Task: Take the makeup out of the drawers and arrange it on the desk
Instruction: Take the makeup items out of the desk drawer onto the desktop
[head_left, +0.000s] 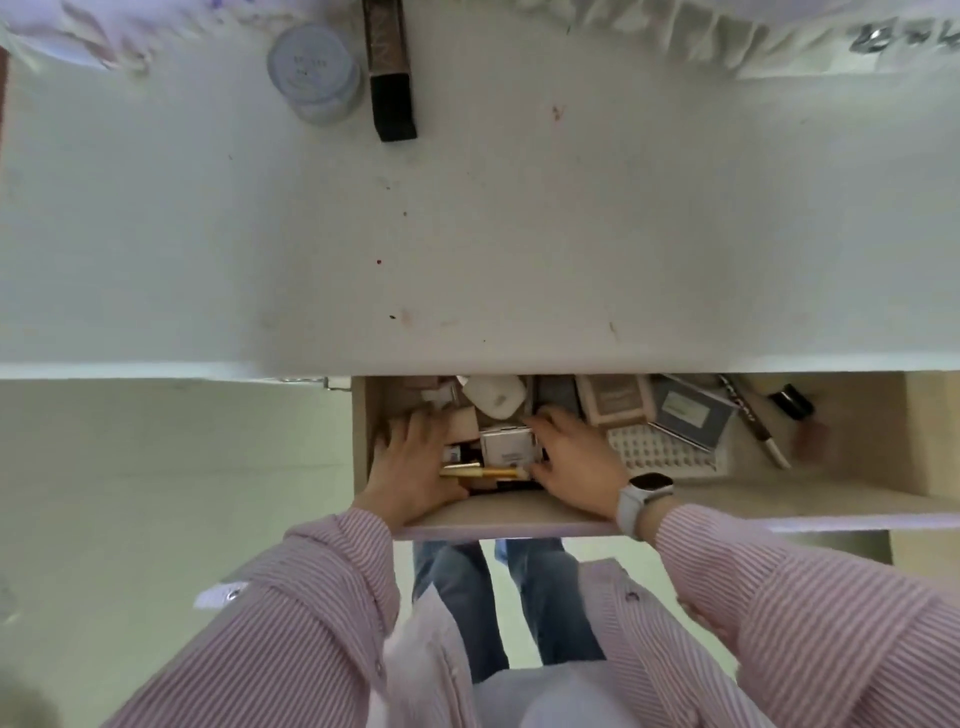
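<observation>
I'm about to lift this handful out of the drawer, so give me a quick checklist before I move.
1. Drawer open far enough: ok.
2. Left hand and right hand flank the small white box and gold tube: ok.
3. Firm grip on the pile: cannot tell, fingertips hidden.
4. Bare landing space on the desk: ok.
5. Round jar and dark tube already on the desk stand clear at the back: ok.
6. All makeup out of the drawer: not ok.

I cannot see the drawer (857, 415) back under the worktop (467, 234); the brown tube (389, 67) is cropped at top.
</observation>
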